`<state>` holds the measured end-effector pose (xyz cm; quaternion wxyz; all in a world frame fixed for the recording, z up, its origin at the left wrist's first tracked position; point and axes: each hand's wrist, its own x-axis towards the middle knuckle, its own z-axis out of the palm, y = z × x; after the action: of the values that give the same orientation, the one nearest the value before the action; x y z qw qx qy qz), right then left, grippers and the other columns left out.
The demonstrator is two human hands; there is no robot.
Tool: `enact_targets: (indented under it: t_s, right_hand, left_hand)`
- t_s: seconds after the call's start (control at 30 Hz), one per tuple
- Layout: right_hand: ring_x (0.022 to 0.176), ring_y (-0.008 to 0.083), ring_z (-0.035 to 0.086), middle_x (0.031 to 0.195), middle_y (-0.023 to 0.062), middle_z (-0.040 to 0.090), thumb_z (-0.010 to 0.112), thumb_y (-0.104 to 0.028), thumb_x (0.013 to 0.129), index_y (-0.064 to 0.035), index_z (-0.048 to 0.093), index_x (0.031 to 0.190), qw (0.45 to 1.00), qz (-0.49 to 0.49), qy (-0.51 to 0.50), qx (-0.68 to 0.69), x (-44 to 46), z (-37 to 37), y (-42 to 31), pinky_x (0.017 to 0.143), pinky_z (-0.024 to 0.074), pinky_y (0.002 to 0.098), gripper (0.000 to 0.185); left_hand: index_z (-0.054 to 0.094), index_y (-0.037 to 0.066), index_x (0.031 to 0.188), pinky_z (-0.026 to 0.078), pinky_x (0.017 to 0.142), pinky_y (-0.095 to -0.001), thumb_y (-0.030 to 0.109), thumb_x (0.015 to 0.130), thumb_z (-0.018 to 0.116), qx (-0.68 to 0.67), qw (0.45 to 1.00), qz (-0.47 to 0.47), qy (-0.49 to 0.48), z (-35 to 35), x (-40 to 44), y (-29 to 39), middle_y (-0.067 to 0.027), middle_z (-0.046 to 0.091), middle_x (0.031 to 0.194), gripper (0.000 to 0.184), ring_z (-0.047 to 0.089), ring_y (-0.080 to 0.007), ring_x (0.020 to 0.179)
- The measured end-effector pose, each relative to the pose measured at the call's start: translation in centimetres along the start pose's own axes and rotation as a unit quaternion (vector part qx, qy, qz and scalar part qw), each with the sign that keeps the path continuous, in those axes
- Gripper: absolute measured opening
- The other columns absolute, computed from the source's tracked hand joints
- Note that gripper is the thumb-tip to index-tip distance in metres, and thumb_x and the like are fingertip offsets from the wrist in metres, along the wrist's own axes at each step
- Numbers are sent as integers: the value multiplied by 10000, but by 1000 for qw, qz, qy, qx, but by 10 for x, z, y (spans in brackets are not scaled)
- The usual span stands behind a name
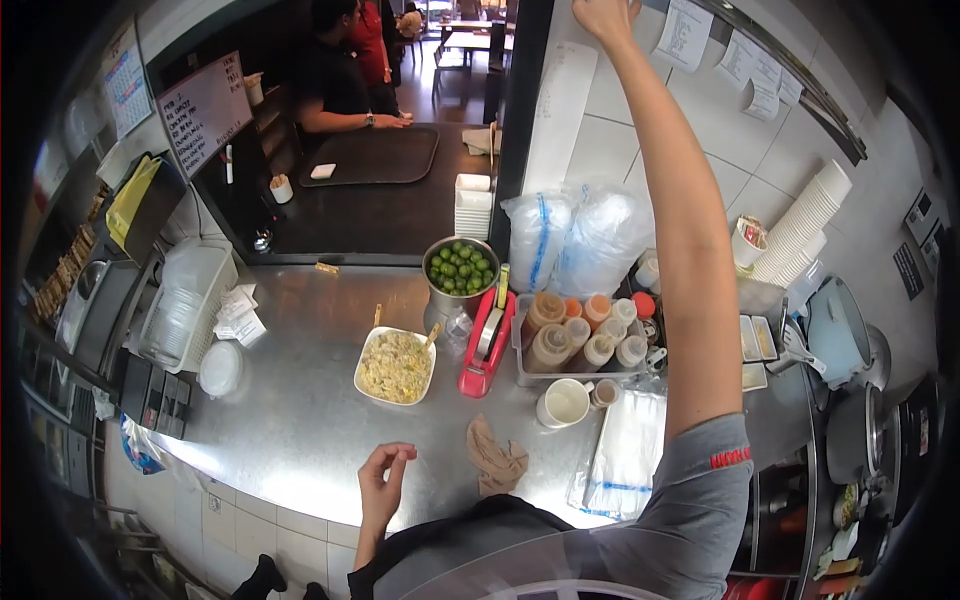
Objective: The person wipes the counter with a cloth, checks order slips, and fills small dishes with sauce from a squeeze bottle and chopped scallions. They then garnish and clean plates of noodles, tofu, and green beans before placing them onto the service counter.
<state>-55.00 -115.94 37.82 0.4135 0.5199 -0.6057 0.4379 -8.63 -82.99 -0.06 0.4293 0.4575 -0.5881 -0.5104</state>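
The left hand [383,484] has its fingers curled toward the thumb; whether it grips the tiny reddish spot at its tips is unclear. The right hand [606,14], raised far beyond and right of the bowl, is cut off, its grasp unreadable. The white, squarish bowl [386,398] holds pale yellow rice with green flecks, just beyond the left hand. Right of it stands a red tape dispenser [477,380]; nearer and right lies a crumpled beige cloth [494,457].
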Motion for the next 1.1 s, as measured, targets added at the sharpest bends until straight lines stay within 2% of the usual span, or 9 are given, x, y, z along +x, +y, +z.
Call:
enact_targets:
  t_s: [0.27, 0.47, 0.5, 0.53, 0.63, 0.77, 0.97, 1.07, 1.1]
  right_hand:
    - [1261, 343, 338, 1327, 214, 389, 548, -176, 732, -26, 384, 1304, 994, 32, -9, -105, 7, -1, 9, 1041, 238, 528, 614]
    - [1072, 347, 511, 1133, 180, 560, 561, -224, 771, -67, 466, 1179, 990, -5, -94, -102, -2, -31, 11, 891, 371, 521, 447]
    - [1195, 277, 425, 1234, 85, 481, 607, -245, 746, -93, 518, 1161, 982, -162, -83, 46, 0, -1, 59, 917, 208, 711, 451]
    - [1181, 281, 441, 1193, 79, 519, 611, -240, 764, -152, 542, 1108, 989, -63, -128, -39, -48, -59, -14, 922, 251, 663, 362]
    - [1022, 301, 557, 1087, 121, 563, 548, -244, 827, -158, 609, 992, 938, -150, -312, -5, -140, -104, -43, 950, 308, 579, 195]
    - [726, 277, 603, 839, 121, 638, 586, -205, 815, -69, 634, 906, 904, -102, -399, 117, -251, -174, -72, 715, 458, 404, 171]
    - [797, 286, 634, 883, 132, 655, 601, -157, 815, -51, 660, 940, 925, 191, -293, 148, -340, -248, -65, 729, 479, 372, 174]
    - [819, 306, 630, 901, 141, 654, 632, -177, 792, -48, 661, 942, 921, 245, -296, 67, -391, -253, -49, 729, 482, 377, 200]
    - [810, 319, 626, 901, 148, 651, 639, -185, 783, -47, 660, 932, 911, 247, -326, 47, -405, -250, -46, 717, 483, 384, 204]
  left_hand:
    - [625, 10, 929, 446, 786, -319, 50, 835, 564, 175, 933, 276, -147, 22, 167, 47, -135, 607, 981, 119, 575, -278, 888]
    - [594, 45, 1080, 406, 886, -422, 81, 767, 567, 409, 809, 418, -60, 117, 372, 13, -95, 569, 1141, 316, 455, -276, 1131]
    - [586, 57, 1095, 395, 889, -418, 94, 772, 556, 464, 767, 443, -27, 133, 402, -1, -87, 567, 1148, 327, 442, -265, 1149]
    - [578, 69, 1111, 384, 893, -413, 108, 778, 544, 515, 722, 462, 10, 147, 430, -14, -79, 565, 1156, 337, 430, -254, 1166]
    - [659, 113, 960, 366, 844, -394, 165, 805, 505, 629, 674, 387, -17, 171, 469, -25, -36, 616, 1070, 225, 434, -241, 1148]
    - [706, 142, 759, 348, 801, -402, 192, 804, 497, 665, 630, 401, 2, 181, 482, -17, -16, 670, 887, 219, 460, -223, 1090]
    - [688, 134, 742, 375, 781, -422, 227, 799, 536, 637, 655, 406, 14, 170, 485, -3, -29, 651, 853, 187, 500, -236, 1014]
    - [660, 110, 751, 417, 741, -468, 274, 825, 544, 433, 843, 318, 33, 155, 451, 8, -50, 636, 871, 214, 535, -281, 946]
    - [610, 110, 922, 445, 736, -491, 304, 868, 512, 333, 912, 239, -18, 152, 462, -12, -87, 616, 931, 224, 558, -316, 901]
